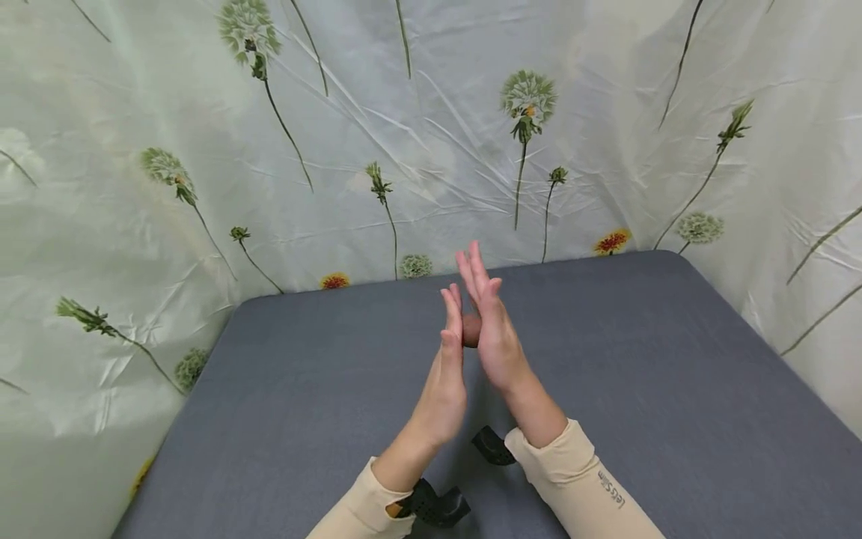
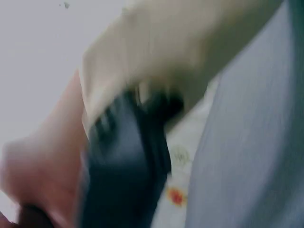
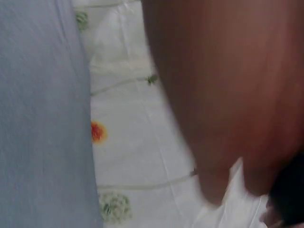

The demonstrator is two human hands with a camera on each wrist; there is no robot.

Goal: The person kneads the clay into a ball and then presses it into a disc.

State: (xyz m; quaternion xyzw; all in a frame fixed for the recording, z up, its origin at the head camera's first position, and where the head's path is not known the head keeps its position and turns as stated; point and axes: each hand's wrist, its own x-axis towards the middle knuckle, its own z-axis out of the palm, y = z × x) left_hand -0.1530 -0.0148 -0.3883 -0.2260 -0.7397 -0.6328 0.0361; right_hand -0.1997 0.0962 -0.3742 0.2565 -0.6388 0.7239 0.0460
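A small brown ball (image 1: 471, 331), its material unclear, is held between two flat palms above the grey surface. My left hand (image 1: 447, 382) presses it from the left with fingers straight and pointing away from me. From the other side, my right hand (image 1: 500, 340) faces it with extended fingers, reaching a little farther forward than the left. Part of the ball is hidden by the palms. The left wrist view is blurred, with the left hand (image 2: 40, 161) at its left edge. Fingers of the right hand (image 3: 228, 104) fill much of the right wrist view.
A grey padded surface (image 1: 303, 389) lies under both hands. Behind and beside it hangs a pale cloth (image 1: 438, 150) printed with dandelions and orange flowers. Black wrist mounts (image 1: 441, 505) sit below cream sleeves (image 1: 572, 464).
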